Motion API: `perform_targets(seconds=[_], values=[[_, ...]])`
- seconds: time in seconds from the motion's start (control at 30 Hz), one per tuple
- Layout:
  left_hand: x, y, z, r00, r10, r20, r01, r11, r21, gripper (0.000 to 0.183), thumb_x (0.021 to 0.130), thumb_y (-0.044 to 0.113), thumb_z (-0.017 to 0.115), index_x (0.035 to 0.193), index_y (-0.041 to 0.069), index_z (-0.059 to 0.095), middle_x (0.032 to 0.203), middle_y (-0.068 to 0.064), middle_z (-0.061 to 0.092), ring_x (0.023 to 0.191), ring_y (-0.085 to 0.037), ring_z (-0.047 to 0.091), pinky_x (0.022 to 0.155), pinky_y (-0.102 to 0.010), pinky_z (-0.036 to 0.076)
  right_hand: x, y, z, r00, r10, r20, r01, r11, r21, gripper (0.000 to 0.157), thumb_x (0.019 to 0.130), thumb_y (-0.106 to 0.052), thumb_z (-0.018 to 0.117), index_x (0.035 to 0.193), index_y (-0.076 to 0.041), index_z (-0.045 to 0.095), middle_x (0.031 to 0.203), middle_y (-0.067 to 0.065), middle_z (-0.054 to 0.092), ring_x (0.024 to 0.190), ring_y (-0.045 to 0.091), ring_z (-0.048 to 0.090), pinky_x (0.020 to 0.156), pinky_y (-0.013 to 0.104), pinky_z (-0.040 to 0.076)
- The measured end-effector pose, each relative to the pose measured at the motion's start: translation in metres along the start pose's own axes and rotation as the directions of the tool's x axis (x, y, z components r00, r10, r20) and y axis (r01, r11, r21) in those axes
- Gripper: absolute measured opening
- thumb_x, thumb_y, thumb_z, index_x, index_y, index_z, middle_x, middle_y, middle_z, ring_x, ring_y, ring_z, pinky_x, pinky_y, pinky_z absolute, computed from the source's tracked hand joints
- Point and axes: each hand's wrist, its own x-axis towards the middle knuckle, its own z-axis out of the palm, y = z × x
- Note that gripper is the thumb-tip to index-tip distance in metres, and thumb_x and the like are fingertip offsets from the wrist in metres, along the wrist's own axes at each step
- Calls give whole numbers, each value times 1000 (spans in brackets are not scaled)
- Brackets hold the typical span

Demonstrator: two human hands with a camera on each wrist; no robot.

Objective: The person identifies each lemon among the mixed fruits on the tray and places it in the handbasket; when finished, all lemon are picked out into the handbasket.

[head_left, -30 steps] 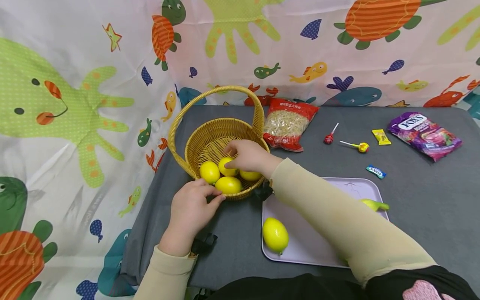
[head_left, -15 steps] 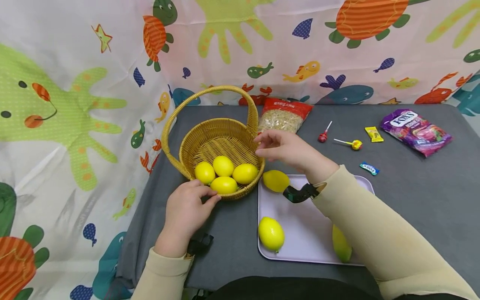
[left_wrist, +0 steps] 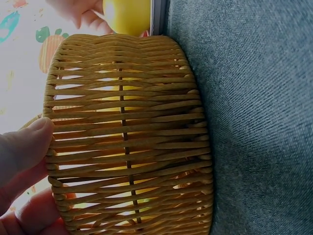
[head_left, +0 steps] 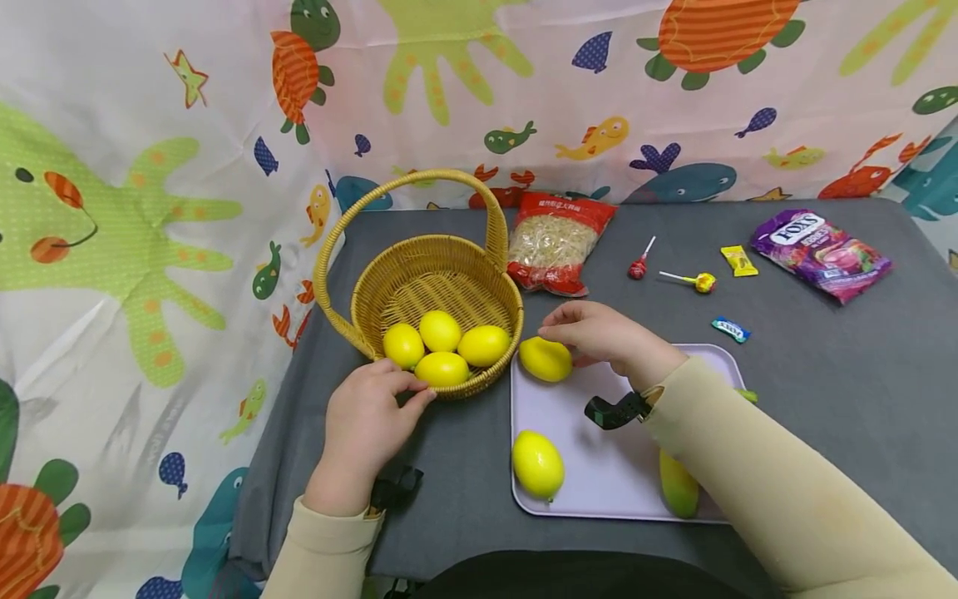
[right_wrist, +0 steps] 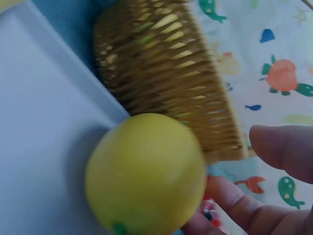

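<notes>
Basket rim (head_left: pixel 490 382) pinched by left fingers (left_wrist: pixel 36 210), right fingers (right_wrist: pixel 239 200) apart beside lemon (right_wrist: pixel 146 176), green tip (right_wrist: pixel 119 227) only in right wrist view

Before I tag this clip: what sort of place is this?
Probably a staged indoor tabletop setup, though the wider room isn't shown. A cartoon sea-animal backdrop lines the back and left of a grey-covered table, on which a wicker basket stands within the person's reach.

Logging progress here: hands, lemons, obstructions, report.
Left hand pinches rim of wicker basket. Right hand at lemon on tray, thumb clear. Four lemons in basket. Only basket rim seems in the way.
</notes>
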Motion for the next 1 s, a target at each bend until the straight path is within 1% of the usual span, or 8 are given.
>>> perform_targets(seconds=[0.2,0.37,0.47,0.57,0.67,0.87,0.93,1.0], values=[[0,-1,-1,1000,2,-12,-2,1000,-3,13,80,34,87,82,24,80,88,8,69,79,-16,62,70,-36,52,7,4,17,999,14,31,-13,1000,-6,45,94,-25,72,133,-8,57,134,15,54,116,31,55,93,45,55],[0,0,0,1000,1,-11,-1,1000,-5,13,80,34,87,82,24,80,88,8,69,79,-17,62,70,-36,52,11,7,28,999,-29,14,30,996,-83,53,88,-23,79,133,-9,56,132,18,54,108,30,56,81,40,58],[0,0,0,1000,-2,-7,2,1000,-5,12,80,34,87,82,24,80,88,8,69,79,-17,62,70,-37,52,11,8,30,999,-52,7,52,992,-118,54,86,-23,81,132,-10,57,132,17,55,107,30,56,78,38,58],[0,1,0,1000,-5,-4,5,1000,-8,12,80,34,87,83,24,80,89,8,70,80,-17,63,70,-37,53,8,9,26,999,-50,13,51,992,-116,51,85,-23,81,129,-10,59,129,15,57,106,29,56,79,37,57],[0,0,1,1000,-2,-5,2,1000,-8,12,80,34,87,83,24,80,89,8,70,80,-17,63,70,-37,53,3,7,18,999,-41,19,42,996,-78,51,85,-23,80,129,-10,59,126,15,56,106,29,56,82,38,56],[-1,-1,1,1000,5,-20,-5,1000,-4,12,80,34,87,83,24,80,88,8,69,78,-17,62,69,-36,52,-10,-12,-6,999,-42,-11,43,999,7,51,90,-20,75,134,-7,53,133,17,52,110,32,53,87,40,55],[-1,-1,1,1000,9,-24,-9,1000,-4,12,79,34,87,83,24,80,88,8,69,78,-17,62,69,-36,52,-14,-21,-13,997,-66,-35,67,997,28,50,92,-19,73,136,-6,52,134,16,52,111,32,53,88,39,54],[-1,-1,1,1000,15,-27,-15,1000,-4,12,79,34,87,83,24,80,88,8,69,78,-16,63,68,-36,52,-17,-30,-16,992,-111,-60,113,993,42,50,94,-19,71,137,-6,51,135,16,52,112,32,53,89,40,53]])
